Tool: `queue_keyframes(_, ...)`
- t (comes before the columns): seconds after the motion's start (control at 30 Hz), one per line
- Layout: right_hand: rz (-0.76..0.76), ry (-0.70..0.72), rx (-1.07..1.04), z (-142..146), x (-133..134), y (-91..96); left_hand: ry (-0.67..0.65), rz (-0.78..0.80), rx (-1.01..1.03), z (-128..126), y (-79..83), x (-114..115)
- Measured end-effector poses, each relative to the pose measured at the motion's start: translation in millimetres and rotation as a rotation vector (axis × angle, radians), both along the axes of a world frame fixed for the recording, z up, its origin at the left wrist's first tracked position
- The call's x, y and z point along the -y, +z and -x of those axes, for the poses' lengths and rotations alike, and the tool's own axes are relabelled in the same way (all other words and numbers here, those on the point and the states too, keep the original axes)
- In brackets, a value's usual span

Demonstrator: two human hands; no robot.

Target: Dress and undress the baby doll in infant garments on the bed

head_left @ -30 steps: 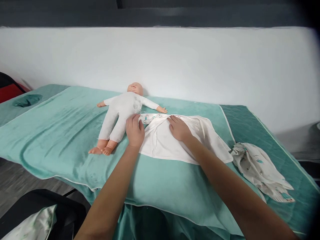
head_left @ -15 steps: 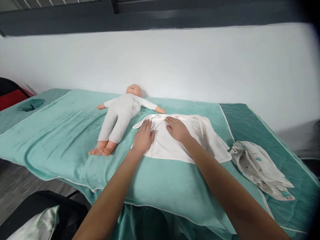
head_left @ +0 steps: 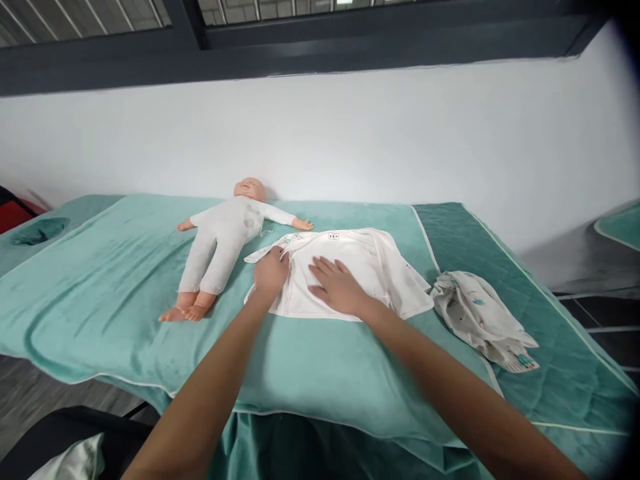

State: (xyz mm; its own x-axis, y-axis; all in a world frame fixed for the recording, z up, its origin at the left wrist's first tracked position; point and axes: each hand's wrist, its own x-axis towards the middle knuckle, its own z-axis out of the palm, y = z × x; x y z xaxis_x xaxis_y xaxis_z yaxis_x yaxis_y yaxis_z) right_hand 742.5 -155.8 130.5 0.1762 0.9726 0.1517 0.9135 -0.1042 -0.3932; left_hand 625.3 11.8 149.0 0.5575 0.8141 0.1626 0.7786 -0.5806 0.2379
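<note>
Bed (head_left: 125, 267), one, long, set with its far edge along a white wall (head_left: 320, 140); spread with a pale green sheet (head_left: 380, 380) having light piping; darker green quilted cover (head_left: 560, 373) exposed at the right end; round opening (head_left: 40, 231) near the left end.

White garment (head_left: 367, 270), one, laid out flat between the near and far edges of the bed, right of the doll; small printed label (head_left: 333, 236) at its far edge; patterned lining partly visible at its far left corner.

Left hand (head_left: 271, 272): on the left part of the white garment, fingers curled in; whether cloth is pinched between them cannot be told. Right hand (head_left: 337, 285): palm down on the middle of the same garment, fingers extended and slightly spread, gripping nothing.

Doll (head_left: 225, 230), one, in a white body with bare feet; on its back, head by the far edge, feet toward the near edge, arms outstretched; its hand on the garment's side lies just beyond the garment's far edge.

Printed garment (head_left: 483, 317), one, crumpled, toward the right end, across the border of sheet and quilted cover.

Black chair (head_left: 65, 430), partly visible, off the near edge at left, bearing a pale cloth (head_left: 75, 460).
</note>
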Motion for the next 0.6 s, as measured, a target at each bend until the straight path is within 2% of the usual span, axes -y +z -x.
queue_keyframes(0.07, 0.020, 0.186, -0.210, -1, 31, 12.4, 0.012, -0.060, 0.022, 1, -5.0, 4)
queue_keyframes(0.1, 0.011, 0.219, -0.334, -7, 46, 19.1, 0.019, -0.081, 0.031, 1, -6.7, 6)
queue_keyframes(0.13, -0.024, 0.196, -0.449, -18, 61, 25.2, 0.027, -0.090, 0.035, 1, -7.7, 7)
queue_keyframes(0.2, -0.203, -0.039, -0.571, -49, 89, 32.9, 0.044, -0.079, 0.035, 0, -7.9, 7)
queue_keyframes(0.27, -0.439, -0.367, -0.548, -85, 111, 31.8, 0.053, -0.077, 0.034, -1, -6.9, 6)
queue_keyframes(0.3, -0.495, -0.531, -0.508, -100, 119, 27.9, 0.054, -0.081, 0.035, -2, -6.5, 6)
queue_keyframes(0.33, -0.484, -0.671, -0.464, -113, 126, 22.3, 0.055, -0.085, 0.035, -2, -6.3, 5)
queue_keyframes(0.37, -0.397, -0.759, -0.413, -123, 132, 15.8, 0.055, -0.086, 0.036, -2, -6.4, 4)
queue_keyframes(0.4, -0.292, -0.788, -0.342, -128, 136, 9.1, 0.056, -0.085, 0.037, -2, -6.7, 4)
queue_keyframes(0.47, -0.107, -0.744, -0.177, -130, 140, -1.5, 0.064, -0.077, 0.036, -2, -7.8, 2)
queue_keyframes(0.53, -0.005, -0.675, -0.061, -128, 141, -5.5, 0.073, -0.073, 0.035, -2, -9.0, 1)
queue_keyframes(0.6, 0.060, -0.673, -0.080, -131, 141, -2.8, 0.080, -0.075, 0.034, -2, -9.9, 0)
